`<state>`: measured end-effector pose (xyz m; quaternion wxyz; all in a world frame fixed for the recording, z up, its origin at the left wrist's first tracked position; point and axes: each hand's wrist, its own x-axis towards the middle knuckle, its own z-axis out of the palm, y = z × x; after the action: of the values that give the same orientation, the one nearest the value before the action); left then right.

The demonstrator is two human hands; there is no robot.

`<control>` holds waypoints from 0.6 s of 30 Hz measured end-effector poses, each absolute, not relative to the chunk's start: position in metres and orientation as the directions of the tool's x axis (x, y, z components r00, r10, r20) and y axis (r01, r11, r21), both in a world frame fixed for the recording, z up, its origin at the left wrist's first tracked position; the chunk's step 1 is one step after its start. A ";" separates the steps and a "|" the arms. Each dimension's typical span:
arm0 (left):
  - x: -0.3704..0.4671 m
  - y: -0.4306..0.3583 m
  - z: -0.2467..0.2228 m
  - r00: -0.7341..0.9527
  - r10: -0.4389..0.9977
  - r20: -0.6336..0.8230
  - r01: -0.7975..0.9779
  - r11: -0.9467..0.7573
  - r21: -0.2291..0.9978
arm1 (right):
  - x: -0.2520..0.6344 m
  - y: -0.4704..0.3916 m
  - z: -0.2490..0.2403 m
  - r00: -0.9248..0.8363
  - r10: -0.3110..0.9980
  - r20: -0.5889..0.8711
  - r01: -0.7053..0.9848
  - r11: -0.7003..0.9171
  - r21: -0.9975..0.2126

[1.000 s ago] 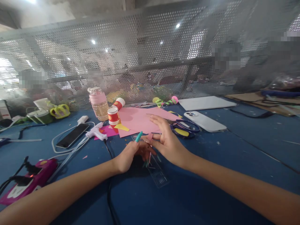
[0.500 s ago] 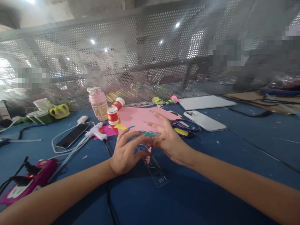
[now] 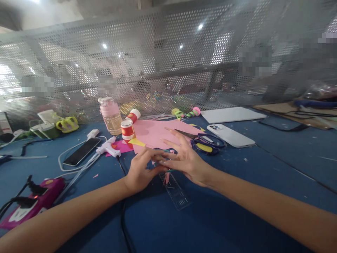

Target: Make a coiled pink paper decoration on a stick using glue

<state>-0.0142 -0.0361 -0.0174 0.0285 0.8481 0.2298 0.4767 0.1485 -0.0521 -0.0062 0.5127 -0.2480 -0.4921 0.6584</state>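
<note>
Above a clear plastic ruler (image 3: 179,198), my two hands meet at the fingertips. The fingers of my left hand (image 3: 140,172) are bent into a pinch, thumb below. My right hand (image 3: 191,161) has its upper fingers stretched out, while its lower fingers press in against the left fingertips. A tiny bit of pink shows at the fingertips; what is pinched there is too small and hidden to name. A narrow pink paper strip (image 3: 166,178) and thin scraps lie on the ruler. Beyond the hands lies pink paper (image 3: 152,131), with dark-blue-handled scissors (image 3: 214,140) at its right side.
Left of the hands are a white glue gun (image 3: 109,147), a dark phone (image 3: 82,151) and a magenta power strip (image 3: 44,195) with cables. Red-and-white paper cups (image 3: 127,130) stand by a pink-lidded bottle (image 3: 111,117). A white phone (image 3: 231,135) and white flat panel (image 3: 233,114) lie right.
My left fingers have curled inward from a stretched pose and closed against the right fingertips. My right hand has shifted slightly, and the scissors' blades now show.
</note>
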 end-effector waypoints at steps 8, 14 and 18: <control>-0.013 -0.032 -0.015 0.583 0.301 0.754 0.434 -0.900 0.024 | 0.150 -0.049 0.005 -0.314 0.940 0.132 -0.697 -0.133 -0.705; -0.011 -0.033 -0.016 0.570 0.217 0.793 0.504 -0.854 -0.129 | 0.157 -0.046 0.014 -0.328 0.945 -0.003 -0.816 -0.285 -0.503; -0.010 -0.036 -0.015 0.627 0.192 0.755 0.499 -0.844 -0.199 | 0.159 -0.042 0.010 -0.346 0.926 -0.151 -0.840 -0.377 -0.391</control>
<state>-0.0101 -0.0358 -0.0154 -0.1991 0.8796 0.1963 0.3849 0.1586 -0.0421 0.0105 0.5443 -0.1758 -0.1229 0.8110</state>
